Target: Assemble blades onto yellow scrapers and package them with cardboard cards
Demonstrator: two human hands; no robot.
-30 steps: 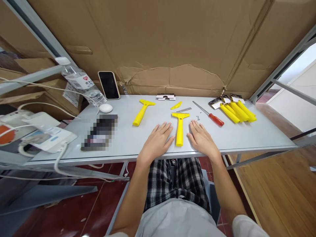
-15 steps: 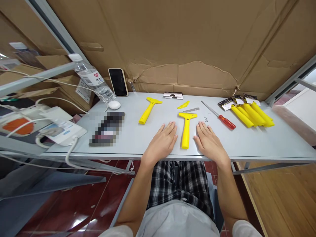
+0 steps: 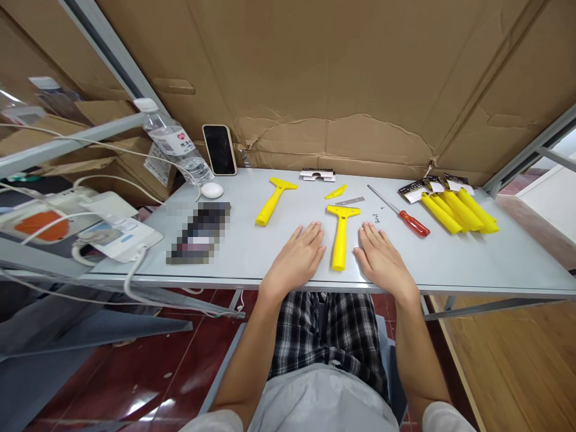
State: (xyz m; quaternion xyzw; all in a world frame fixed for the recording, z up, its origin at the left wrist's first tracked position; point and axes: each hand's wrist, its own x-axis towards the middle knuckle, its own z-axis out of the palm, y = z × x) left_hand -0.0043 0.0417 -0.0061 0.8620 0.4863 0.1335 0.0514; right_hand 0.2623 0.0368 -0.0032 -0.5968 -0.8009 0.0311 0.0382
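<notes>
My left hand (image 3: 300,257) lies flat on the grey table (image 3: 243,252), palm down and holding nothing. Flat on the other side rests my right hand (image 3: 381,255), also without anything in it. Between them is a yellow scraper handle (image 3: 339,240), touched by neither hand. Just beyond its head lie a thin metal blade (image 3: 350,201) and a small yellow plastic piece (image 3: 335,192). Small screws (image 3: 375,218) are scattered near my right fingertips. A screwdriver (image 3: 411,222) with a red handle lies further right. Another yellow scraper handle (image 3: 272,204) is left of the blade.
Several yellow scraper handles with black cards (image 3: 463,210) are grouped at the right. A black-and-white card (image 3: 317,174) lies at the back. On the left are a phone (image 3: 219,150), a water bottle (image 3: 177,144), a white oval object (image 3: 212,190), a pixelated item (image 3: 198,234) and cabled power strips (image 3: 117,231).
The camera view has shifted slightly, moving the left-side things a little to the right. Both hands and the tools stay in place on the table.
</notes>
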